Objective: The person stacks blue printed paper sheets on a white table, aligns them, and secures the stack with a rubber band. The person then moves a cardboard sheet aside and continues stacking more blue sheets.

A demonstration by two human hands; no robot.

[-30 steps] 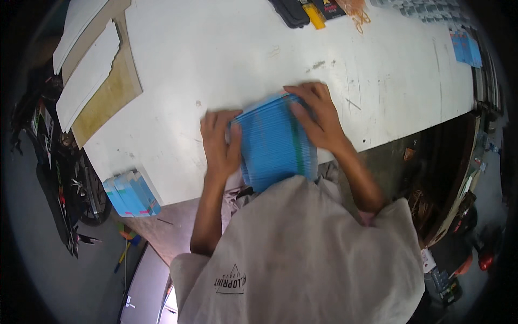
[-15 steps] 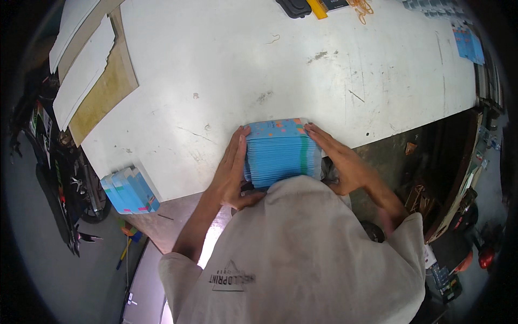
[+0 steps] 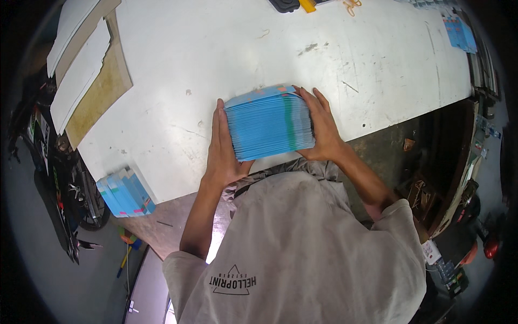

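Note:
A thick stack of blue folded cards or flattened cartons [image 3: 264,127], with a green stripe down its layered side, is held between my two hands in front of my body. My left hand [image 3: 220,154] presses along its left end, fingers straight and thumb underneath near the lower corner. Against the right end lies my right hand [image 3: 322,129], its fingers over the far corner and its thumb low on the near side. The top piece shows orange spots along the far edge. Whether the stack's underside touches the table is hidden.
The white table [image 3: 178,65] carries torn card sheets [image 3: 89,81] at the far left. More blue stacks [image 3: 127,191] sit at its near left corner, and others [image 3: 459,33] at the far right. A black object [image 3: 284,4] and a yellow tool [image 3: 307,5] lie at the far edge.
Both hands have moved the stack away from my body, farther over the table and slightly left. Its layered side now faces up more fully. My torso has drawn back from it.

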